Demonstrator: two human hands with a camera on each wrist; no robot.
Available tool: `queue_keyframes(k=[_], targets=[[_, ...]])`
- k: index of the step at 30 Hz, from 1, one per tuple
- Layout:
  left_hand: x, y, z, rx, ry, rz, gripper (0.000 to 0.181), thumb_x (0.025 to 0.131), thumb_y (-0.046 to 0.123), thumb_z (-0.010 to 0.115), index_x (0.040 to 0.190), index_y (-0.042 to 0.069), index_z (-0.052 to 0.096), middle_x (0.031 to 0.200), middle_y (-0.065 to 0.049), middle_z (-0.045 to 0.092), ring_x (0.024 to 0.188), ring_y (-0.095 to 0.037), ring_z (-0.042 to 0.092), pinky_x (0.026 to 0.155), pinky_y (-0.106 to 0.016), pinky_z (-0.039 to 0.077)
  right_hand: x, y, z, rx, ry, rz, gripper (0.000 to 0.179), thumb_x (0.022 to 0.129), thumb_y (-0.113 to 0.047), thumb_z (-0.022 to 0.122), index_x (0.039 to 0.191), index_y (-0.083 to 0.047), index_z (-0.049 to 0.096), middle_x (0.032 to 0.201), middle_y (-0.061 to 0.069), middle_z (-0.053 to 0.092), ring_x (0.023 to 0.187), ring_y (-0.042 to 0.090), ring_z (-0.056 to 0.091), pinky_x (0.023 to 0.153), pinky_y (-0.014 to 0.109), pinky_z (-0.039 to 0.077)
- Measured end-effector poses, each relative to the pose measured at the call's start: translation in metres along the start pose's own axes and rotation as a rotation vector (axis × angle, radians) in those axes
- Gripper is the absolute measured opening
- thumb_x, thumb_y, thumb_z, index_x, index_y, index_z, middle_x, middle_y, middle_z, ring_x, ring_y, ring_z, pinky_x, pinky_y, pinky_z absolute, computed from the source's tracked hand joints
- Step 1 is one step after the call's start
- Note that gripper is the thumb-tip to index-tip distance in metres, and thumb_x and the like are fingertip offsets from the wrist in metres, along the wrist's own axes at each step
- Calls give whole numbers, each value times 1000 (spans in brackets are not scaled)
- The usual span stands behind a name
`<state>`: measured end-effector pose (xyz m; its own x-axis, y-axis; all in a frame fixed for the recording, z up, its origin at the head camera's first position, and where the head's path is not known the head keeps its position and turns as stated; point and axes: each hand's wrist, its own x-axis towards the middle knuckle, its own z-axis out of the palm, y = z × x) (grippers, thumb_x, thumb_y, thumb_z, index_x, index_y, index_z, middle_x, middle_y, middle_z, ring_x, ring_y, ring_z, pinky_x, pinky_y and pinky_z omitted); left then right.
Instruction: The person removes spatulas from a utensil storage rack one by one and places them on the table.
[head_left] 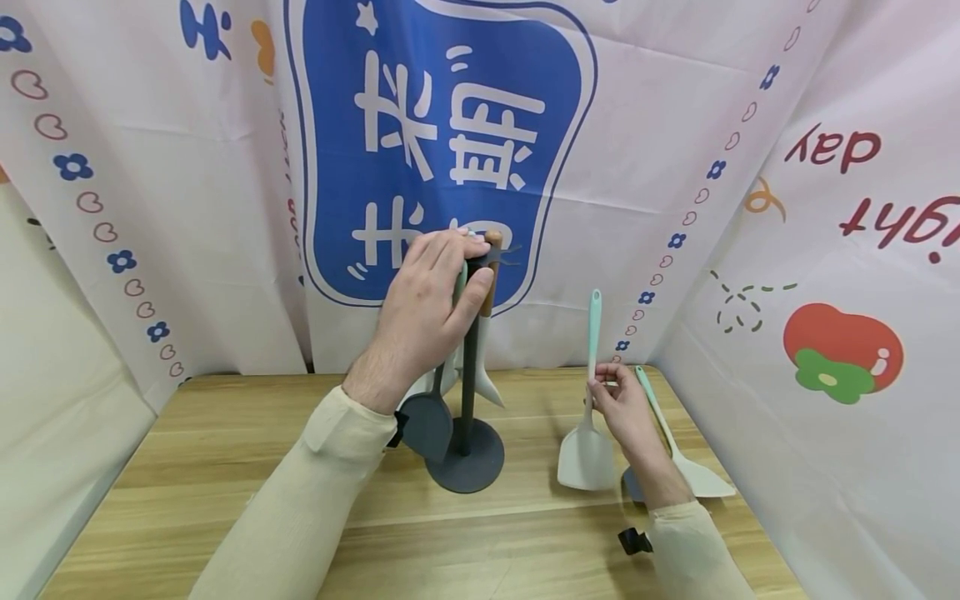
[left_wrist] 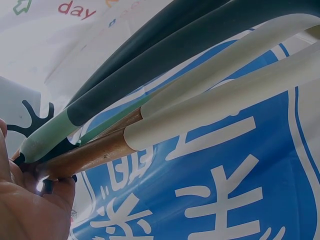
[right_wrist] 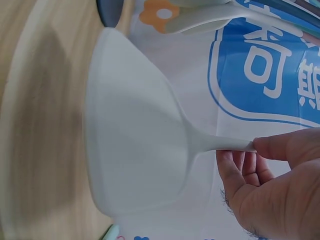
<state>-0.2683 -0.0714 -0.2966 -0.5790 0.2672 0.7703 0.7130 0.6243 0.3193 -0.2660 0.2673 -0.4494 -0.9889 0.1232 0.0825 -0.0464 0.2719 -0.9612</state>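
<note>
A dark utensil stand [head_left: 469,383] with a round base stands upright on the table. My left hand [head_left: 429,287] grips its top, fingers over the hooks and thumb at the side. Utensils hang from it: a dark turner [head_left: 427,425] with a mint handle end, and pale ones with wooden handle parts [left_wrist: 90,155]. Bare hook prongs [left_wrist: 37,119] show beyond the left fingers. To the right of the stand, my right hand [head_left: 622,408] pinches a white spatula [head_left: 587,458] by its neck. Its mint handle points up; its wide blade faces down, close above the table.
Right of the right hand, another white spatula [head_left: 701,477] with a green handle is at the table's right side. A dark utensil [head_left: 633,485] is partly hidden behind the right forearm. Printed cloth [head_left: 645,108] hangs behind the wooden table [head_left: 225,467] and along its sides.
</note>
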Motion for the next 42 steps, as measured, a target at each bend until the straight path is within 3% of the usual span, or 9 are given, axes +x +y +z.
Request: queue_keyframes(k=[12, 20, 42], targets=[[0, 0, 0, -2, -1, -4, 49, 123, 40, 47, 155, 9, 68, 159, -12, 71, 163, -35, 54, 143, -54, 44, 1, 23, -5, -49, -11, 37, 35, 120, -4, 60, 151, 11, 56, 134, 17, 62, 105, 10, 67, 85, 17, 68], [0, 1, 0, 4, -1, -5, 50, 123, 40, 47, 155, 9, 69, 160, -12, 71, 164, -35, 54, 143, -53, 44, 3, 36, -8, -109, -28, 71, 28, 120, -5, 62, 144, 10, 61, 125, 15, 65, 97, 11, 67, 79, 19, 67], [0, 0, 0, 4, 2, -6, 49, 123, 40, 48, 155, 9, 68, 160, -12, 71, 165, -34, 54, 144, -52, 43, 3, 57, -13, -207, -50, 134, 33, 122, -10, 60, 147, 11, 59, 133, 25, 67, 104, 18, 71, 83, 26, 67]])
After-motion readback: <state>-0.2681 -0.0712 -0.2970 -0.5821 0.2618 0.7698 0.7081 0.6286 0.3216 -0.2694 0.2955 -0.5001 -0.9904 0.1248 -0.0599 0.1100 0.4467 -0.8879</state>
